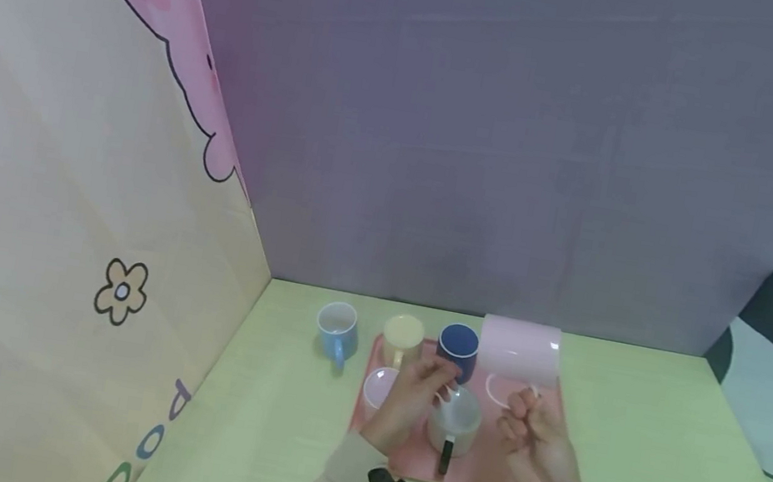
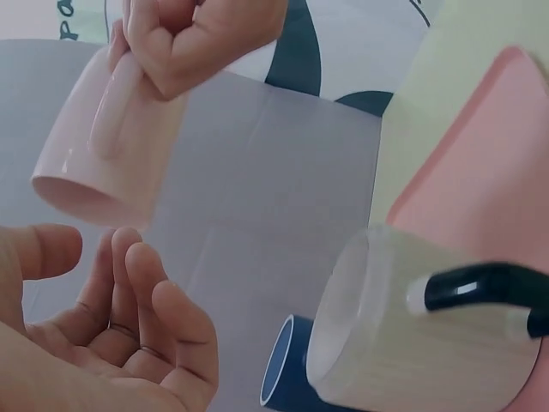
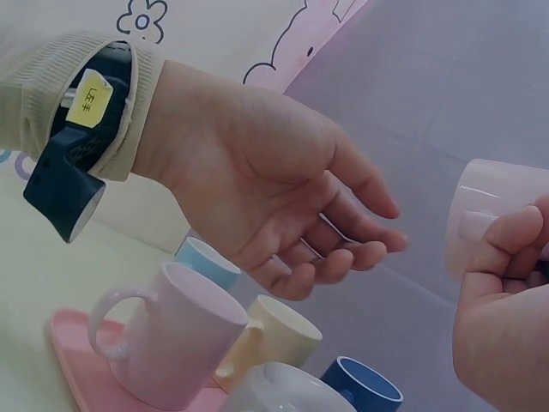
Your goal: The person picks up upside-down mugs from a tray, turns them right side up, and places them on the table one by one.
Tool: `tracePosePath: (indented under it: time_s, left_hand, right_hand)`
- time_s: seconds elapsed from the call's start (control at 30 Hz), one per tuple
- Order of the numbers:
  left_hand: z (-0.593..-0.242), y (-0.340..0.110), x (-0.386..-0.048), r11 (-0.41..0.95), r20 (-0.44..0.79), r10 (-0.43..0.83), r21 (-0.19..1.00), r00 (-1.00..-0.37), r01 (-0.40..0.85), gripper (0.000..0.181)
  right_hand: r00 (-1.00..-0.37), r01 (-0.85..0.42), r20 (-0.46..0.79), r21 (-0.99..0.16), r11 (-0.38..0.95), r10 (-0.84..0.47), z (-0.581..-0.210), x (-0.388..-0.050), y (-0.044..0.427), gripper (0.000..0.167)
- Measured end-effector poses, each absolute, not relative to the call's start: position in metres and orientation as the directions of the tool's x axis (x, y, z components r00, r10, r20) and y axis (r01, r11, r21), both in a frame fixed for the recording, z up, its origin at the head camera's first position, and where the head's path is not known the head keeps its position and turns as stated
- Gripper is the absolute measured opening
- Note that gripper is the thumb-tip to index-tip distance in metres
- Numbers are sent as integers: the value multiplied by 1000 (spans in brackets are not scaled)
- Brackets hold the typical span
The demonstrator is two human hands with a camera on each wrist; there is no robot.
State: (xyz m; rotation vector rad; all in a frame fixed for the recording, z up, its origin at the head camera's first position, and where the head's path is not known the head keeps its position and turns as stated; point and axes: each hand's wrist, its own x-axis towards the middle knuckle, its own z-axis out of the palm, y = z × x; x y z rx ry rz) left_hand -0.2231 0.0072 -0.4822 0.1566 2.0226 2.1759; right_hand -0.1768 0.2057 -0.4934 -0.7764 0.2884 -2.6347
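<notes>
My right hand (image 1: 547,448) grips the handle of a pale pink mug (image 1: 519,350), which is raised above the tray and tipped on its side. My left hand (image 1: 410,401) is raised over the tray, its fingers loosely bent around nothing. In the left wrist view, its fingertips (image 2: 129,245) come close to the rim of the raised mug; a gap shows between thumb and fingers. Below the hands, a whitish mug with a dark handle (image 1: 454,425) stands on a pink tray (image 1: 481,477). Another pink mug (image 3: 184,335) stands on the tray, partly covered by the left hand in the head view.
A cream-yellow mug (image 1: 404,335) and a navy mug (image 1: 458,342) stand toward the tray's back edge. Left of the tray, a light blue mug (image 1: 337,326) rests on the pale table (image 1: 260,415). A grey wall panel (image 1: 445,158) rises behind, with printed side walls.
</notes>
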Motion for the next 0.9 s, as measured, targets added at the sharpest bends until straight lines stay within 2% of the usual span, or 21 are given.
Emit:
tracePosePath:
  time_s: [0.2, 0.47, 0.7, 0.9]
  left_hand:
    - [-484, 11, -218, -90, -48, 242, 993, -969, -72, 28]
    - [-482, 16, -214, -110, -48, 303, 990, -952, -85, 32]
    - [-482, 19, -213, -72, -10, 442, 996, -897, -47, 39]
    - [-482, 20, -210, -119, 14, 438, 992, -899, -43, 43]
  right_hand:
    - [-792, 295, 453, -305, -906, -410, -492, -176, 202, 56]
    - [-814, 283, 418, -324, -903, -405, -492, -174, 197, 50]
    - [-789, 282, 453, -335, -899, -416, -494, -173, 193, 50]
    - [-770, 306, 476, -308, -901, -424, -495, -174, 191, 51]
